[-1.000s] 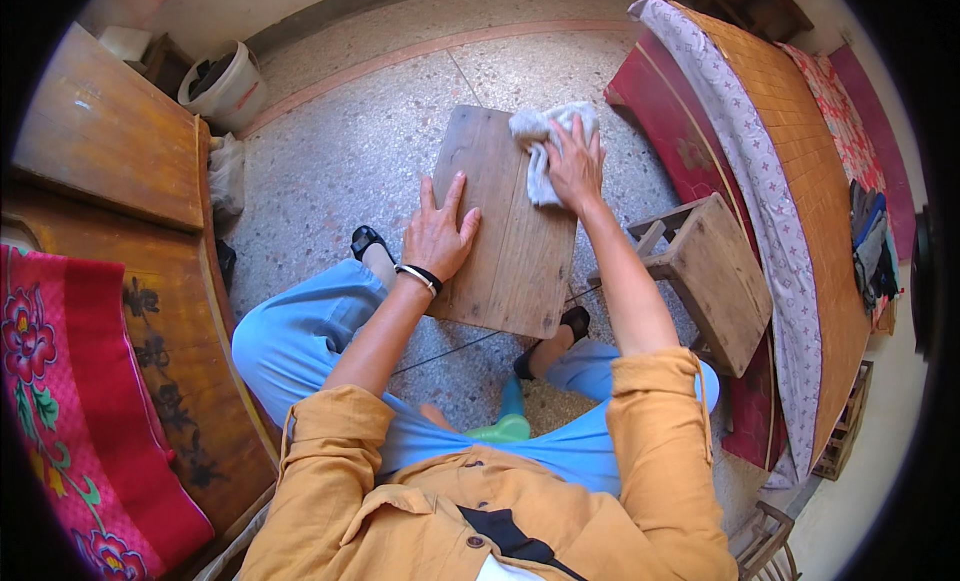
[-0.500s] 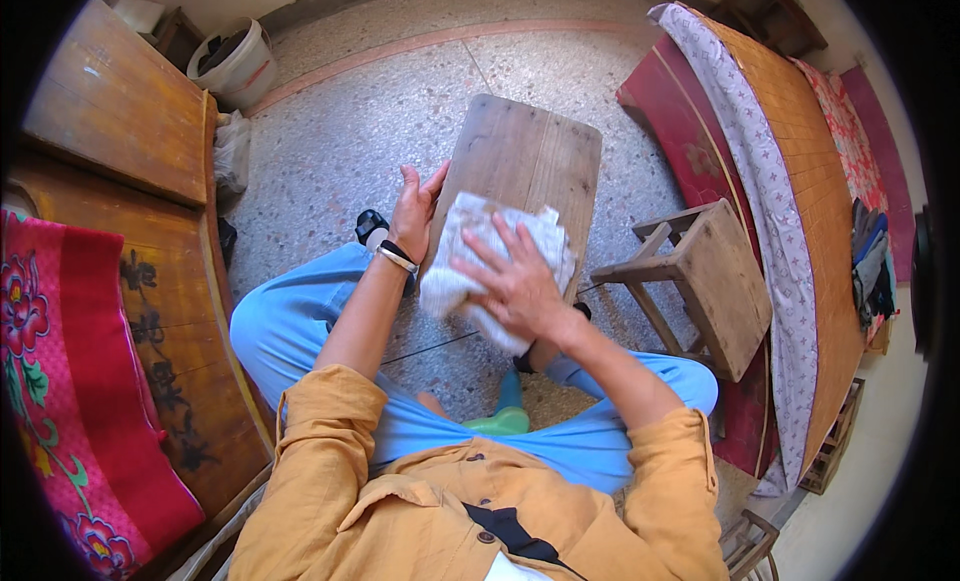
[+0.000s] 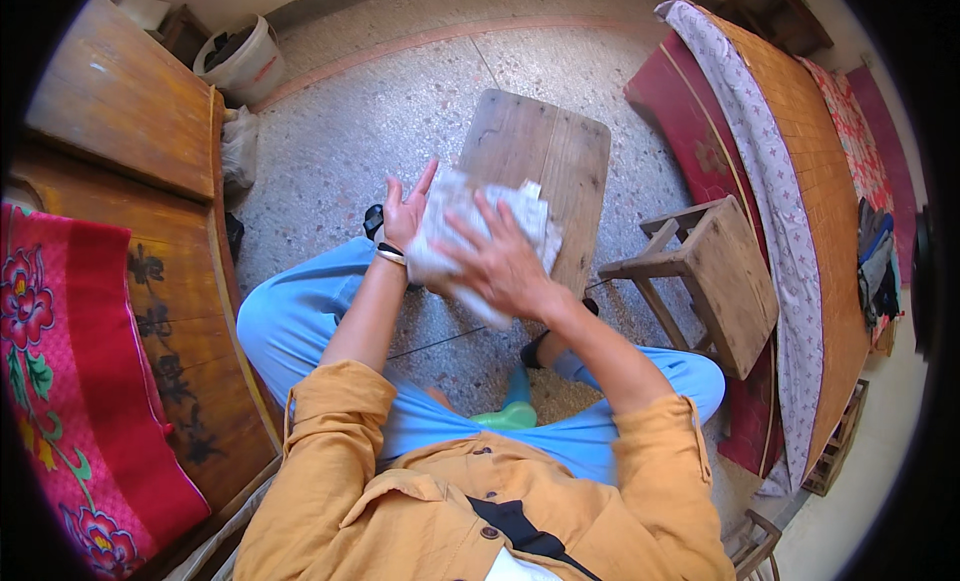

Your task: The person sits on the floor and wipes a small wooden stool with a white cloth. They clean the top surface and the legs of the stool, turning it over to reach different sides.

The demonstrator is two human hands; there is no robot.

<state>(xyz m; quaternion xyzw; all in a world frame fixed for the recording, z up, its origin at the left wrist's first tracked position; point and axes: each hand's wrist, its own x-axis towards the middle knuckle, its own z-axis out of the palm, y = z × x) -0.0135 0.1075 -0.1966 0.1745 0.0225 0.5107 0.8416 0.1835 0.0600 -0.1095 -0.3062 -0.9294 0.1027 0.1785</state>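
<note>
Fingers of the right hand (image 3: 500, 266) are spread, slightly apart from one another, palm down over a pale cloth (image 3: 436, 231); they lie across it rather than close around it, and motion blur hides whether they press down. The left hand (image 3: 402, 221) is just beyond the cloth's left edge, thumb and forefinger well apart; whether it touches the cloth or the board's edge, I cannot tell. Nearest the body are the rolled mustard sleeves (image 3: 345, 401) and the blue trousers (image 3: 310, 296), knees bent out to both sides. Between the knees and a little beyond them stands the wooden tabletop (image 3: 550, 146), its long axis running away from the person and leaning right at the far end. The cloth covers its near left part, so most of the bare wood lies ahead and to the right of the fingers; the right hand is the nearer one to that stretch. To the right, apart from the tabletop, is a wooden stool (image 3: 735, 291), with a bed (image 3: 820, 211) behind it. Far off at the upper left, a white bucket (image 3: 250, 81) stands on the speckled floor (image 3: 345, 131).
</note>
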